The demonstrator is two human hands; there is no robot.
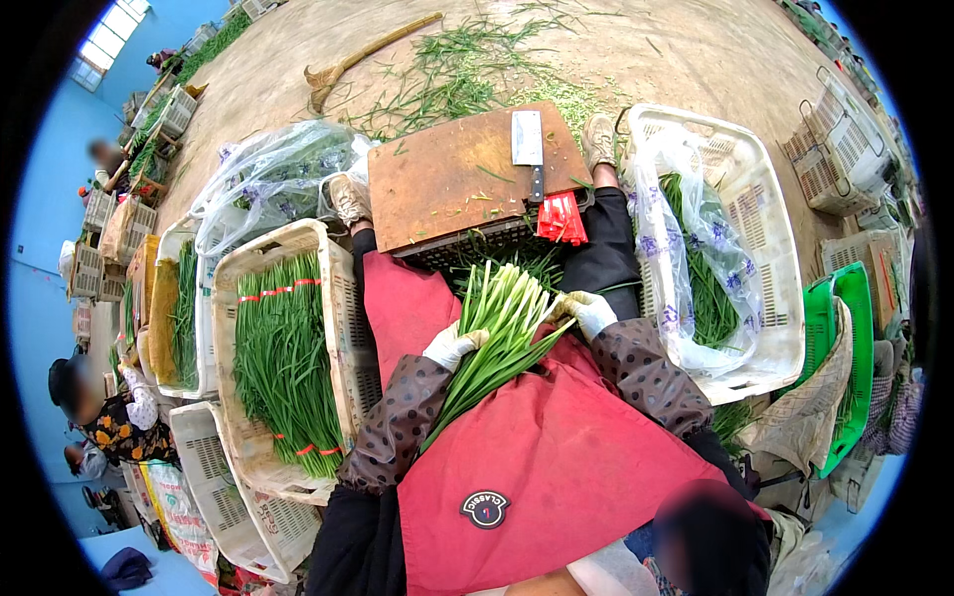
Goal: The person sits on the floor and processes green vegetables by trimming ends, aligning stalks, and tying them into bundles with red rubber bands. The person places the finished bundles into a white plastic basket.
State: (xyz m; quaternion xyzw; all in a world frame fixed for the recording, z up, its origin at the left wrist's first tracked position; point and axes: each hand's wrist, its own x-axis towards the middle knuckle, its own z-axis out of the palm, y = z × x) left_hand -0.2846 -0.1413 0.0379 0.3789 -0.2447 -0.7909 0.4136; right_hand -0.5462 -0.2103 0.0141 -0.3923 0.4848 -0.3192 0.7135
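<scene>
A loose bunch of garlic chives point(496, 339) lies across the lap of my red apron point(551, 447), pale stem ends pointing away from me. My left hand point(456, 346), in a whitish glove, grips the bunch from its left side. At the right edge of the bunch, my gloved right hand point(585, 313) pinches a few stems near their pale ends. Beyond the hands is a wooden cutting board point(455, 175) on a dark crate. A cleaver point(528, 145) rests on it, handle towards me. Red strips point(560, 220) hang in a bundle at the board's near right corner.
On my left, a plastic crate point(223, 313) holds chive bundles point(287, 365) bound with red bands. A white crate point(760, 194) with a plastic bag point(682, 328) of greens stands at my right. Trimmings point(462, 74) and a broom point(373, 48) lie on the floor. Other people sit nearby.
</scene>
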